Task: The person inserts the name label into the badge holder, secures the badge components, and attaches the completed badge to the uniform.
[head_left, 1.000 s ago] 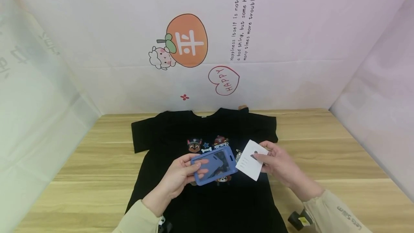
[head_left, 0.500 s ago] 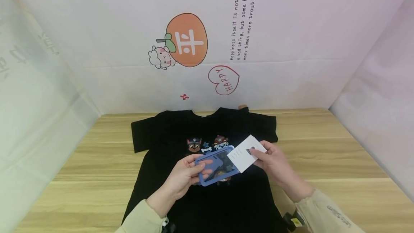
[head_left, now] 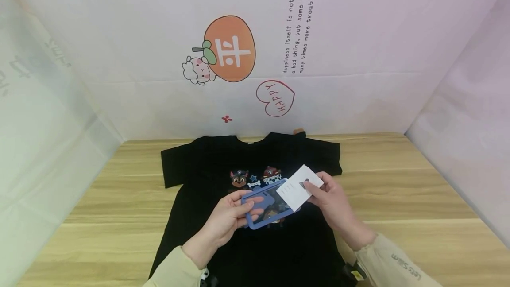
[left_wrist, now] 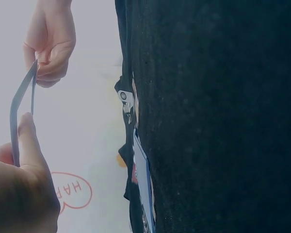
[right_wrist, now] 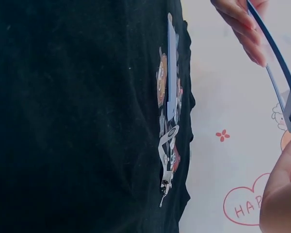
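White card (head_left: 295,192) pinched by right hand (head_left: 334,207), shifted left to overlap blue holder (head_left: 272,219), left hand (head_left: 226,217) gripping it

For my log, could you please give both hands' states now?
Left hand: holding the blue rectangular plastic-looking badge frame.
Right hand: holding the white rectangular paper card.

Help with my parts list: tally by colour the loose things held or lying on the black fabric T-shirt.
Blue: 2 (rectangular plastic frame, flat plastic panel)
White: 1 (rectangular paper card)
Silver: 1 (slim metal clip)
Total: 4
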{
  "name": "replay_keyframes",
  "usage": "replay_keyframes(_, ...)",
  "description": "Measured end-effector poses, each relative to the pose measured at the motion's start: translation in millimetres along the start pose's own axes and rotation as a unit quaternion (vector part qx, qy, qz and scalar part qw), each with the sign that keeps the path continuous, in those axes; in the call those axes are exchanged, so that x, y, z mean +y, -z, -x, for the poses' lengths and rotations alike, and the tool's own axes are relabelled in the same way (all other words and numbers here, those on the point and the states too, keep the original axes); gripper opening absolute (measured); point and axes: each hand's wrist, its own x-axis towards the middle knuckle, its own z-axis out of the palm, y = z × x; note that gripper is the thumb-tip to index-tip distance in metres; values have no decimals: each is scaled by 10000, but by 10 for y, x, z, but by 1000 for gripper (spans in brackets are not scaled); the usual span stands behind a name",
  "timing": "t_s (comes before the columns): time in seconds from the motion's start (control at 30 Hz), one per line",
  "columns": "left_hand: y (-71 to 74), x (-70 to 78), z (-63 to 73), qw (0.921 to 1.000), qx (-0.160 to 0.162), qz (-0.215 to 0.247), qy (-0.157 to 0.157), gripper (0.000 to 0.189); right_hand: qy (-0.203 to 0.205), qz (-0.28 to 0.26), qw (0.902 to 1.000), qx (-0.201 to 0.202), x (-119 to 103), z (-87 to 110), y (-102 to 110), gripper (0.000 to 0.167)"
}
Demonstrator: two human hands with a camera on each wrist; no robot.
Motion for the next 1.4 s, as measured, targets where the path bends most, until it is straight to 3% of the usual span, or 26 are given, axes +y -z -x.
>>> replay_keyframes(0.2, 0, -3, -1, 10000, -17, 4, -6, 40, 510, 784, 9956, 8, -2, 6, 10, 38)
replay_keyframes(0.4, 18, -8, -5, 10000, -30, -51, -12, 40, 924, 1230, 9879, -184, -25, 35, 91, 19)
replay_keyframes(0.63, 25, 2, -5, 10000, -45, -42, 14, 38, 1065, 1681, 9765, -823, -86, 31, 292, 36)
replay_keyframes(0.97, 28, 16, -1, 10000, -25, 39, 35, 39, 1240, 2553, 9560, -745, -137, 37, 423, 19)
replay_keyframes(1.2, 32, 11, 4, 10000, -67, 57, 39, 39, 2163, 2568, 9390, -739, -88, 22, 443, 10)
replay_keyframes(1.3, 35, 7, 5, 9999, -71, 74, 43, 39, 2268, 2314, 9427, -790, -91, 17, 439, 8)
replay_keyframes(1.4, 36, 8, 3, 9999, -71, 75, 43, 39, 1979, 2148, 9534, -762, -120, 20, 434, 9)
